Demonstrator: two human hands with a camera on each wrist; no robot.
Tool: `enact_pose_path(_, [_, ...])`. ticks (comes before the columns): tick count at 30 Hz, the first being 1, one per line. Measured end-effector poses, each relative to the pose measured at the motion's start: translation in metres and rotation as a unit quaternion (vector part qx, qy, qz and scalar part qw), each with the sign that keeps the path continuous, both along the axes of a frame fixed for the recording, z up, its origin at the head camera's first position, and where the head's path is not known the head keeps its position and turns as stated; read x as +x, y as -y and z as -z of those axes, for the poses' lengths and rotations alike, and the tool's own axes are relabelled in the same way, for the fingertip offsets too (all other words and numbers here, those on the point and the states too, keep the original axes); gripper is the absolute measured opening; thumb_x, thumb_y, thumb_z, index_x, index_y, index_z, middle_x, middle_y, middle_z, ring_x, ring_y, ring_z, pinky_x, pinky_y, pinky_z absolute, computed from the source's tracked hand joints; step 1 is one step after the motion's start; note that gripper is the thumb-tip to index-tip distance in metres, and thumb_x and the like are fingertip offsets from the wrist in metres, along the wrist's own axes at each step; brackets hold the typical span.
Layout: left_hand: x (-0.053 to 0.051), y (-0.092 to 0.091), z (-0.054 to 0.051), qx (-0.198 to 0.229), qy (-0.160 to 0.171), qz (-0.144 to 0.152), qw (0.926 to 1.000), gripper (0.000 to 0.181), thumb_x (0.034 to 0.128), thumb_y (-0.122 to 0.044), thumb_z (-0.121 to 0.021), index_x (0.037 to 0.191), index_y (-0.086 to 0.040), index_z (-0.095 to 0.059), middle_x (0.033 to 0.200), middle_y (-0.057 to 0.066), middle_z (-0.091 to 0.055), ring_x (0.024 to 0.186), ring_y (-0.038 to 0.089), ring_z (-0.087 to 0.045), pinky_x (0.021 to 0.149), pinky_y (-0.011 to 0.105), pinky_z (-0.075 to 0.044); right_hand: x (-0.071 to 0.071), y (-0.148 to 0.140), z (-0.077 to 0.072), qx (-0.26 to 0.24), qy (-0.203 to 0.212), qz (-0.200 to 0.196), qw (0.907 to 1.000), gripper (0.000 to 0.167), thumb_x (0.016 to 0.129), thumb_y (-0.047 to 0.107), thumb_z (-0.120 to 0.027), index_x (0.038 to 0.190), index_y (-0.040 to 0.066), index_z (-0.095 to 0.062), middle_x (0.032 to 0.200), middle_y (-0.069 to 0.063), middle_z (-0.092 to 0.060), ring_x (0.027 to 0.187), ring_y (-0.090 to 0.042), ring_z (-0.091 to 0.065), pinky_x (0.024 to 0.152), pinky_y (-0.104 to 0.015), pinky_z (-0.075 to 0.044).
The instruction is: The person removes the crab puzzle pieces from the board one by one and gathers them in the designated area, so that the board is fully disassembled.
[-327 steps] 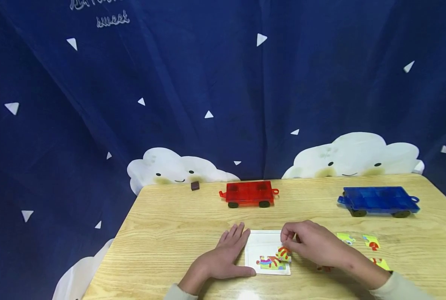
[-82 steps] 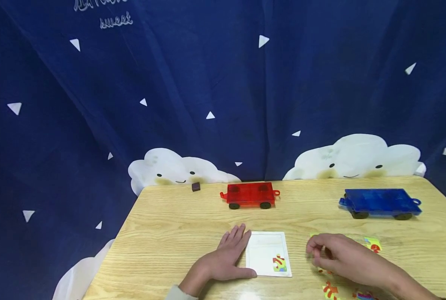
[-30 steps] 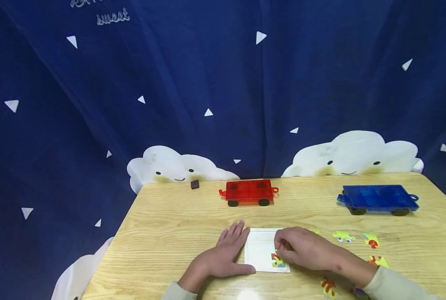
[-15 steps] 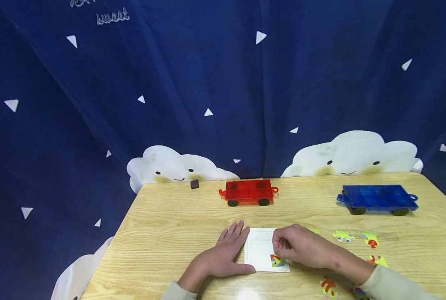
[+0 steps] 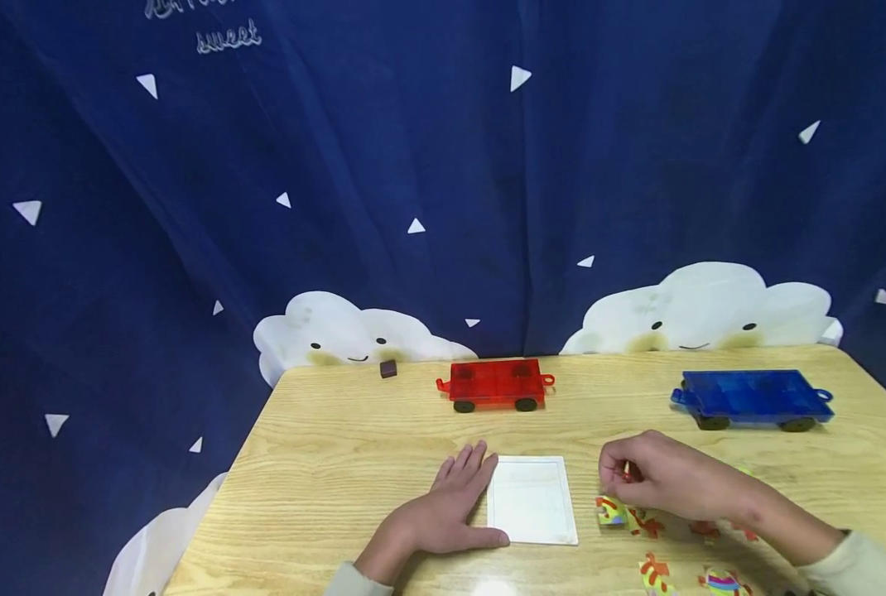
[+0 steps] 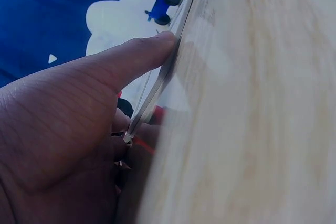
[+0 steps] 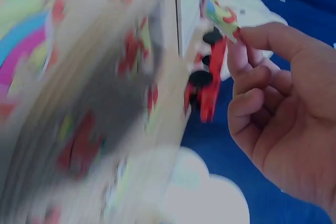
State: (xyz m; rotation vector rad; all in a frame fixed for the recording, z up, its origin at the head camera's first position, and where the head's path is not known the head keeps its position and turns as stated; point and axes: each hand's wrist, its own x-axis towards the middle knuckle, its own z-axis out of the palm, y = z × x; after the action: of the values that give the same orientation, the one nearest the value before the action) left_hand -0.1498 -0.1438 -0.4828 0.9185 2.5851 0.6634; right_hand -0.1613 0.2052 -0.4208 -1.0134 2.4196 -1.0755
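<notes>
My right hand [image 5: 655,476] pinches a yellow, red and blue jigsaw puzzle piece [image 5: 610,511] between thumb and forefinger, just right of a white puzzle tray [image 5: 531,501]. The right wrist view shows the same puzzle piece [image 7: 222,17] raised off the table, its other fingers curled loosely. No pieces lie inside the tray's shallow rim. My left hand [image 5: 443,513] is spread with straight fingers along the tray's left side; its thumb [image 6: 152,48] touches the near edge in the left wrist view. Loose puzzle pieces [image 5: 655,573] lie beneath and around my right hand, some covered by the forearm.
A red toy wagon [image 5: 495,384] stands behind the tray, and a blue toy wagon [image 5: 756,397] at the back right. Near the table's [image 5: 339,447] far edge sits a small dark cube [image 5: 388,369]. A rainbow-striped puzzle piece [image 5: 724,581] lies at the front right.
My right hand has lifted the puzzle piece out of the tray's lower right corner and carried it to the right. My left hand has stayed put.
</notes>
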Motion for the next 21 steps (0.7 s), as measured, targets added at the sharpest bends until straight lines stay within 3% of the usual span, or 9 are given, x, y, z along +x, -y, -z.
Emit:
enact_pose_path(5, [-0.001, 0.0, 0.0, -0.003, -0.004, 0.0, 1.0, 0.103, 0.0941, -0.061, -0.065, 0.165, -0.005, -0.015, 0.171, 0.018, -0.004, 0.156, 0.034, 0.0, 0.122, 0.055, -0.006, -0.001, -0.045, 0.002, -0.009, 0.009, -0.017, 0.9998, 0.019, 0.102, 0.007, -0.064, 0.091, 0.022, -0.064, 0.081, 0.016, -0.059, 0.066, 0.0, -0.051, 0.052, -0.024, -0.043])
enact_pose_path(9, [-0.001, 0.0, 0.0, -0.006, -0.003, 0.0, 1.0, 0.103, 0.0943, -0.062, -0.064, 0.165, -0.006, -0.015, 0.171, 0.018, -0.003, 0.156, 0.033, 0.001, 0.122, 0.055, -0.006, 0.003, -0.08, 0.007, -0.024, 0.053, -0.026, 0.998, 0.02, 0.102, 0.003, -0.061, 0.091, 0.018, -0.063, 0.08, 0.016, -0.057, 0.061, -0.001, -0.053, 0.049, -0.024, -0.044])
enact_pose_path(14, [-0.002, 0.001, -0.001, 0.0, 0.007, -0.001, 1.0, 0.103, 0.0943, -0.061, -0.065, 0.166, -0.007, -0.014, 0.171, 0.017, -0.002, 0.156, 0.033, 0.002, 0.122, 0.055, -0.005, 0.009, -0.112, 0.014, 0.0, 0.1, -0.018, 0.9948, 0.016, 0.1, 0.002, -0.063, 0.09, 0.015, -0.064, 0.08, 0.017, -0.055, 0.066, -0.003, -0.054, 0.05, -0.029, -0.038])
enact_pose_path(21, [-0.001, 0.0, 0.0, 0.002, 0.012, -0.003, 0.9999, 0.103, 0.0942, -0.061, -0.065, 0.166, -0.007, -0.014, 0.171, 0.016, -0.002, 0.156, 0.032, 0.002, 0.122, 0.055, -0.005, 0.021, -0.14, 0.027, 0.049, 0.204, 0.017, 0.9776, 0.01, 0.097, 0.001, -0.064, 0.089, 0.007, -0.065, 0.078, 0.01, -0.055, 0.071, -0.007, -0.052, 0.059, -0.027, -0.034])
